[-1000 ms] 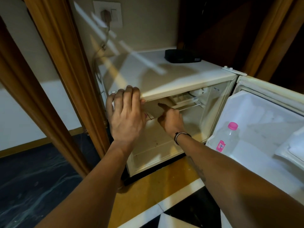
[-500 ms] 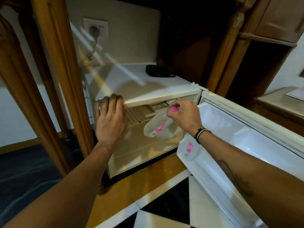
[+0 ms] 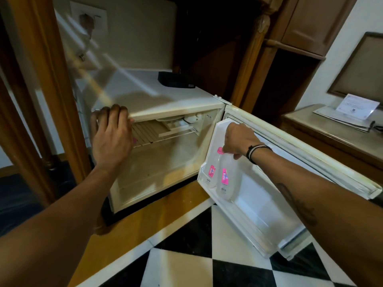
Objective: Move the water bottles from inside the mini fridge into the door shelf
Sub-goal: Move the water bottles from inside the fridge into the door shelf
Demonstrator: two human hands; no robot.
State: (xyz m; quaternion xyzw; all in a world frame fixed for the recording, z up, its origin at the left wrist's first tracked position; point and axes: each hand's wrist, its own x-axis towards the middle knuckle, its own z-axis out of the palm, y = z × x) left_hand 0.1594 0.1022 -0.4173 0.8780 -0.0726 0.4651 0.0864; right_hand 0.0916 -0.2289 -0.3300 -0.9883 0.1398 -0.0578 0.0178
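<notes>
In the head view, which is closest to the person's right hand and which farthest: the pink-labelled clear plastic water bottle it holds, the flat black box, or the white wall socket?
From the right hand:
1. Pink-labelled clear plastic water bottle, gripped at its top, at the door shelf.
2. Flat black box, atop the white mini fridge, up-left.
3. White wall socket, far upper left.

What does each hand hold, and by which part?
The right hand holds a bottle by its top; the left hand grips the fridge at its top front edge.

Two clear bottles (image 3: 227,181), upright, in door shelf (image 3: 238,214)
</notes>
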